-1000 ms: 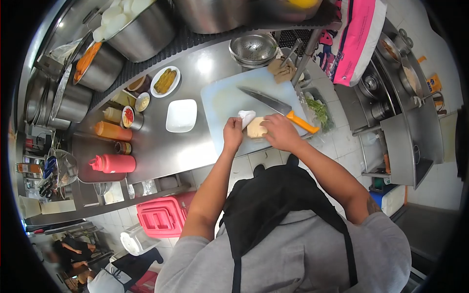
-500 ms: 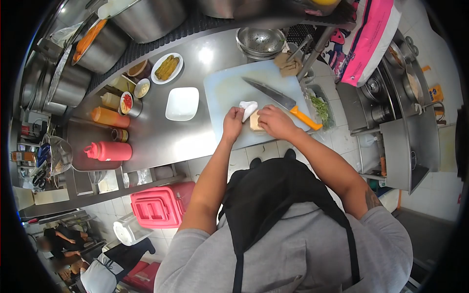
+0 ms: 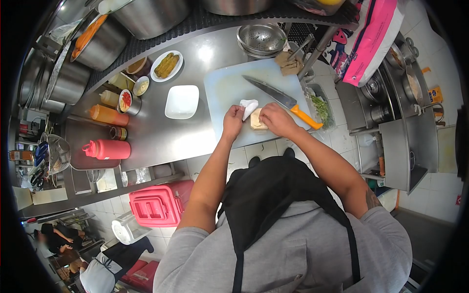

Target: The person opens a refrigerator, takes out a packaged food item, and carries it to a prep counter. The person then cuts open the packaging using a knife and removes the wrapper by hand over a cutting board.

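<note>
My left hand (image 3: 234, 120) pinches the edge of a small white wrapper (image 3: 249, 108) above the near part of the white cutting board (image 3: 225, 80). Just to its right, my right hand (image 3: 276, 118) has its fingers closed on the right side of a pale beige block (image 3: 257, 120). The wrapper and the block lie close together. A large knife (image 3: 273, 93) with an orange handle rests on the board beyond my right hand, its blade pointing to the far left.
Left of the board stand a square white bowl (image 3: 181, 101), an oval plate of pickles (image 3: 166, 66), sauce bottles and a pink bottle (image 3: 108, 149). Colanders (image 3: 262, 39) sit behind it, greens (image 3: 320, 107) at its right. Pots line the shelf above. Two people are at lower left.
The view has shifted slightly. The white wrapper looks more spread out than before, and my right hand has moved a little over the block, whose top now shows more than half a second ago.
</note>
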The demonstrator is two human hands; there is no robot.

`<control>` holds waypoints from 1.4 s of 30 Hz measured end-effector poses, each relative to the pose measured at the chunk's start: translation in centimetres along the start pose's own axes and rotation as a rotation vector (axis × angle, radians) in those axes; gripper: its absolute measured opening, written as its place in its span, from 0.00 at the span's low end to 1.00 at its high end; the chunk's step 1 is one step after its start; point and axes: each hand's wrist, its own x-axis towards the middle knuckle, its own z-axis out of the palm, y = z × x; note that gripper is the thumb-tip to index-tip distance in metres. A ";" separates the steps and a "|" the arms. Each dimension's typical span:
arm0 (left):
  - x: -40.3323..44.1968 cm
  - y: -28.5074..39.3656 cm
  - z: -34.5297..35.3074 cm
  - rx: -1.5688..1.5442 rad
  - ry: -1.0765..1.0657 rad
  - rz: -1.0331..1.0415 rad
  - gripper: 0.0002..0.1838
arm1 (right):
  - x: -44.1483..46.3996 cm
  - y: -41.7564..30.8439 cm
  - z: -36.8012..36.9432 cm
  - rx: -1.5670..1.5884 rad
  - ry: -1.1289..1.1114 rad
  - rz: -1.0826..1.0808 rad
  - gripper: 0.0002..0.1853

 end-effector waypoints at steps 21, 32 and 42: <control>-0.4 1.0 0.2 -0.006 0.001 -0.008 0.14 | -1.9 0.2 -1.3 -0.152 -0.144 -0.120 0.17; -0.4 0.9 0.1 0.038 -0.004 0.005 0.15 | -1.4 0.3 -1.6 -0.132 -0.131 -0.153 0.10; -0.3 0.5 0.1 -0.042 -0.009 -0.001 0.15 | -1.2 -0.2 -1.0 -0.164 -0.077 -0.148 0.13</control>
